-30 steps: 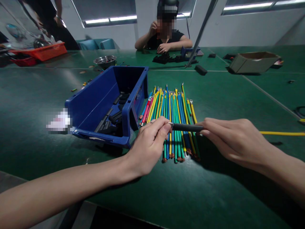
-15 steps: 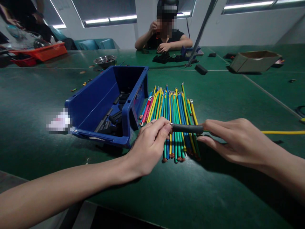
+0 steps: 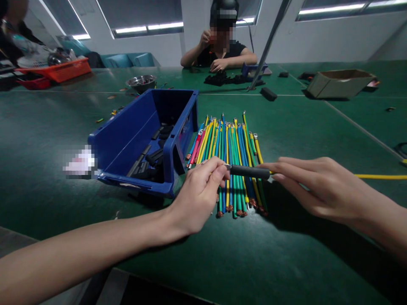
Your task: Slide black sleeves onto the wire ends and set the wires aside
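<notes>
Black sleeve [image 3: 249,171] is touched by the right grip [image 3: 313,184], whose closure on the cable [image 3: 380,176] is unclear; the metal lug [image 3: 227,167] is pinched by the left grip [image 3: 199,192].

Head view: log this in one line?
left hand: holds lug | right hand: at right end of sleeve | cables: beside bin | bin: black tubes inside
</notes>
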The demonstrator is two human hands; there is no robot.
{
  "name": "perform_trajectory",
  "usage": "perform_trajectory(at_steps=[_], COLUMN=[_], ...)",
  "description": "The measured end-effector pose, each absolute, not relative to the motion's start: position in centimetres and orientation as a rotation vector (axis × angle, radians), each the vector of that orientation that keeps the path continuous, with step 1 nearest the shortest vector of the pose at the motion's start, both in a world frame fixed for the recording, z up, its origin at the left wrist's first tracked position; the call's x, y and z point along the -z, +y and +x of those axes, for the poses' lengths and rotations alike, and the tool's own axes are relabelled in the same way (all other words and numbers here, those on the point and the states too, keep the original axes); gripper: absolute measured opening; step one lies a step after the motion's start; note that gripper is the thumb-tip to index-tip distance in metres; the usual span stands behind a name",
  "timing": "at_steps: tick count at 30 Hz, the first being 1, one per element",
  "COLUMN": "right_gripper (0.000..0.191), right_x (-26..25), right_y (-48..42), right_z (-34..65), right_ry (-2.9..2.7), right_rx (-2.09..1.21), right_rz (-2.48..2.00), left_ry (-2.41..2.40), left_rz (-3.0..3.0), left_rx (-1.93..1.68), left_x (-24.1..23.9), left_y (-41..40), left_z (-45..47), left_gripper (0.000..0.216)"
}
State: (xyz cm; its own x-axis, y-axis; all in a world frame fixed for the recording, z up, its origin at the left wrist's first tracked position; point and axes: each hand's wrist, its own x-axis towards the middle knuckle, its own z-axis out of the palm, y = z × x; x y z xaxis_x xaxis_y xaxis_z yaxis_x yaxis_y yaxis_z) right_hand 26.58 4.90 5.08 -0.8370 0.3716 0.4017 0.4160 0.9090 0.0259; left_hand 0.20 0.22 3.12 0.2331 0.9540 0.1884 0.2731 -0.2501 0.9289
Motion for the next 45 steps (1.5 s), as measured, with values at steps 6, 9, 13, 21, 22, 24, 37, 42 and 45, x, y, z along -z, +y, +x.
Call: perform_trajectory(at_steps=[6,9,13,21,22,24,37,42,45], right_gripper=[0.014,0.012,0.011,0.012,0.013,0.013,0.013,0.011,0.012], right_x=[-5.0,-4.89,-5.14,-5.37,-5.32,-5.24,-5.05,-4.86,-5.11], right_y=[4.97,4.94,4.79,4.64,4.62,4.58,4.32,4.27,4.28], right_z=[26.91,27.01,27.02,27.49,27.5,27.42,26.98,26.93,26.79], right_ry=[-2.627,-2.612,-2.565,-2.503,-2.503,-2.494,-2.453,-2.373,-2.38], right_rx=[0.275,0.342,0.458,0.687,0.69,0.688,0.593,0.632,0.653], right_rz=[-0.581,-0.585,-0.583,-0.594,-0.589,-0.592,-0.623,-0.688,-0.68], left_ry=[1.125,1.102,1.066,1.062,1.067,1.073,1.07,1.072,1.066], left_rz=[1.678,1.664,1.646,1.602,1.6,1.6,1.675,1.703,1.706], left_rx=[-1.063,-1.06,-1.063,-1.07,-1.073,-1.077,-1.151,-1.161,-1.157], left_x=[-3.17,-3.01,-2.81,-2.85,-2.82,-2.74,-2.98,-3.14,-3.16], left_y=[0.15,0.26,0.25,0.01,0.03,0.09,0.02,-0.04,0.0], left_z=[0.14,0.0,-0.11,0.08,0.09,0.11,0.09,0.1,0.09], left_gripper=[0.03,0.031,0.032,0.016,0.016,0.016,0.012,0.011,0.011])
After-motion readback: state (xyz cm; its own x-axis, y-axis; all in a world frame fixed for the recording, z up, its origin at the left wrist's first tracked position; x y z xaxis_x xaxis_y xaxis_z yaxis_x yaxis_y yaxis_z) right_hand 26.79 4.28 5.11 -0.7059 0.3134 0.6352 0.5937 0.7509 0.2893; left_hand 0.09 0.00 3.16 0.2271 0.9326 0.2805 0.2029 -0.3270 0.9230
